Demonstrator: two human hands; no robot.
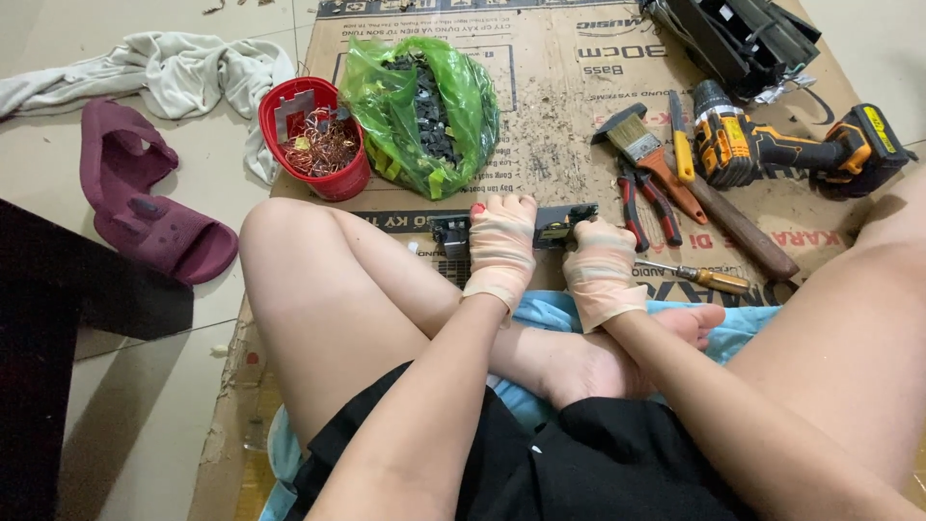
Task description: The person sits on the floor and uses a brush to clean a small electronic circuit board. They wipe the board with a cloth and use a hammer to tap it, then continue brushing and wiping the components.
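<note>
A flat dark metal-and-plastic electronic part (pixel 540 224) is clenched at both ends by the gloved left hand (pixel 502 246) and right hand (pixel 600 265). It is judged stiff, light and sharp-edged, best held by its ends.

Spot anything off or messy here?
Glove on the left hand is torn at a fingertip; a red nail pokes through. Dark debris is scattered over the cardboard sheet. A white cloth lies crumpled on the floor.
</note>
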